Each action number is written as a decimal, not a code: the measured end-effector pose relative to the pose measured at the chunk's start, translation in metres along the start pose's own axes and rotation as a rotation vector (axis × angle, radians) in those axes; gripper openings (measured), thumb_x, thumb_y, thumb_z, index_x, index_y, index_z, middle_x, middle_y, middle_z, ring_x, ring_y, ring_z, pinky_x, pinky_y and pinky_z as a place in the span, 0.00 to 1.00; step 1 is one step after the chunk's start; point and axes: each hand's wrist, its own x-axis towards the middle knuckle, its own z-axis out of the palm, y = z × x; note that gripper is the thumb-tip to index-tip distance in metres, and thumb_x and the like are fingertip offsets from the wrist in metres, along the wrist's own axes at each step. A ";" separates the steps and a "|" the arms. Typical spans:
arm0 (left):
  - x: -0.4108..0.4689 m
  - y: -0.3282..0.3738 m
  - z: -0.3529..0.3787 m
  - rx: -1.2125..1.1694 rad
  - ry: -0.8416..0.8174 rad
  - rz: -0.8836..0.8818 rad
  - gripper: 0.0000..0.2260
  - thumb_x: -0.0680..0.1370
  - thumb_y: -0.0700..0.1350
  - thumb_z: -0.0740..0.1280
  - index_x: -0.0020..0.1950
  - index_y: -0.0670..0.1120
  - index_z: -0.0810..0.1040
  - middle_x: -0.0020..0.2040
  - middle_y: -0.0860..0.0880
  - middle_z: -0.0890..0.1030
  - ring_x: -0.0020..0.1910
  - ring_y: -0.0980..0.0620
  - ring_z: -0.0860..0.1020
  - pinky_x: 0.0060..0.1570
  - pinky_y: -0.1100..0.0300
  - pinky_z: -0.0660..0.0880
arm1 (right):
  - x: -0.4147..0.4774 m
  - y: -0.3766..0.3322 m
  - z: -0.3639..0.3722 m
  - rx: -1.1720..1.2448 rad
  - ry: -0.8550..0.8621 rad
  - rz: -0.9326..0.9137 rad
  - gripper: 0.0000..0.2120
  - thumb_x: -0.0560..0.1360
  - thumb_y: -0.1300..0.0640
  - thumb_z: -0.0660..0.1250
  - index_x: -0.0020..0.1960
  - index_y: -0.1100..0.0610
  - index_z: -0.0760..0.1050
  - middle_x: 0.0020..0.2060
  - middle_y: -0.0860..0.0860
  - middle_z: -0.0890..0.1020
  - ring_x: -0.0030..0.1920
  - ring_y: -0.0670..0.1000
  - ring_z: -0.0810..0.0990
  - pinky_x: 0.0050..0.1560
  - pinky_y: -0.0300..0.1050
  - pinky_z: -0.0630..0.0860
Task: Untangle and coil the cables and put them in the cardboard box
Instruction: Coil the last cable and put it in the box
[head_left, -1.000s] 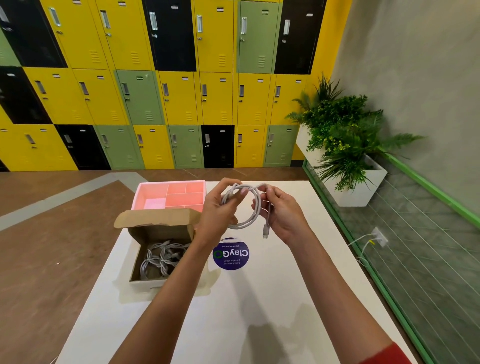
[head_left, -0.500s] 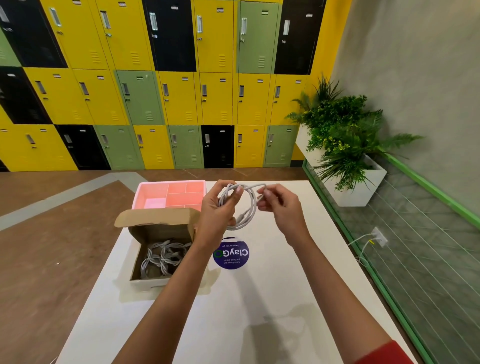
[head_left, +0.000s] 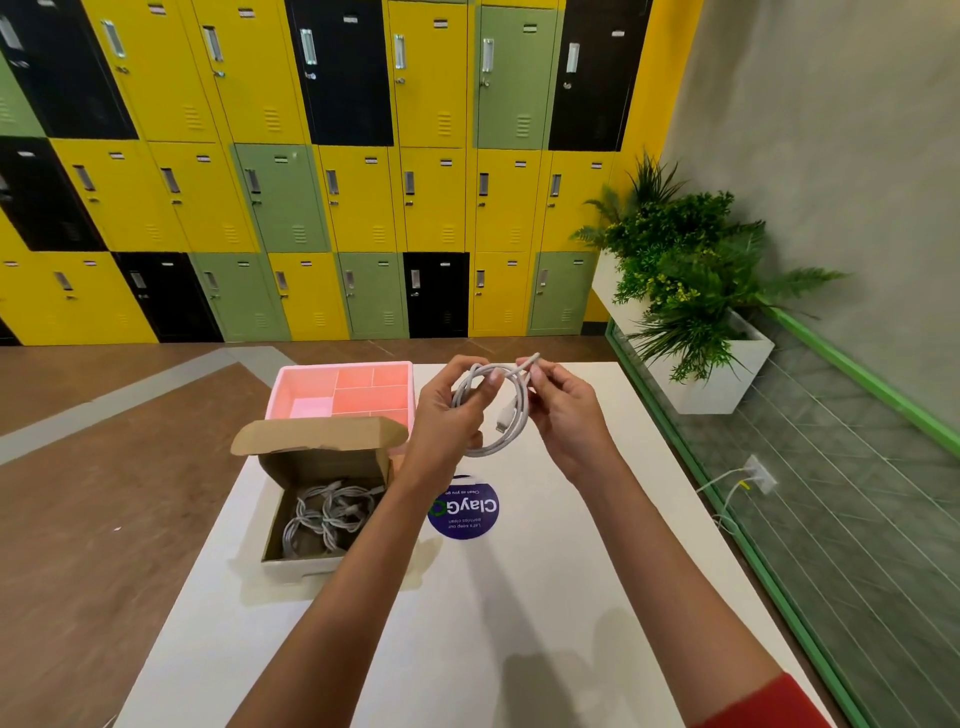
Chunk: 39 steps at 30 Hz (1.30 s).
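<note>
Left grip (head_left: 447, 418) on cable (head_left: 514, 434); table (head_left: 519, 597), lockers (head_left: 363, 197) beyond

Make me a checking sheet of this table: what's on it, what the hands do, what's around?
Surface: white table, round blue sticker on it.
Job's things: open cardboard box holding coiled cables; white cable held above the table.
Clutter: pink divided tray behind the box.
Grippers: left hand grips the cable's loops; right hand pinches near one end.
Cables: held one looped, a plug hanging inside the loop.
Surroundings: lockers, potted plant, wall socket with white wires.
</note>
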 end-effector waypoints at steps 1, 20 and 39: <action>0.001 0.000 0.000 0.009 0.010 0.006 0.03 0.78 0.47 0.67 0.46 0.49 0.77 0.32 0.47 0.73 0.29 0.51 0.66 0.24 0.64 0.62 | -0.002 0.000 0.001 0.006 -0.023 0.024 0.12 0.81 0.65 0.57 0.61 0.66 0.72 0.41 0.54 0.80 0.38 0.46 0.79 0.41 0.37 0.79; 0.002 -0.008 -0.006 0.044 0.137 0.085 0.02 0.77 0.42 0.68 0.45 0.46 0.76 0.29 0.57 0.76 0.24 0.60 0.68 0.22 0.66 0.63 | -0.016 -0.009 0.007 -0.645 -0.201 0.014 0.16 0.75 0.57 0.69 0.62 0.53 0.72 0.43 0.57 0.79 0.44 0.49 0.78 0.42 0.39 0.74; 0.004 -0.034 -0.012 0.188 0.301 0.071 0.04 0.77 0.47 0.68 0.43 0.49 0.76 0.32 0.57 0.75 0.26 0.59 0.67 0.26 0.67 0.62 | -0.021 -0.013 0.012 -0.797 -0.219 0.309 0.14 0.72 0.60 0.73 0.54 0.64 0.75 0.36 0.54 0.82 0.35 0.47 0.81 0.36 0.37 0.76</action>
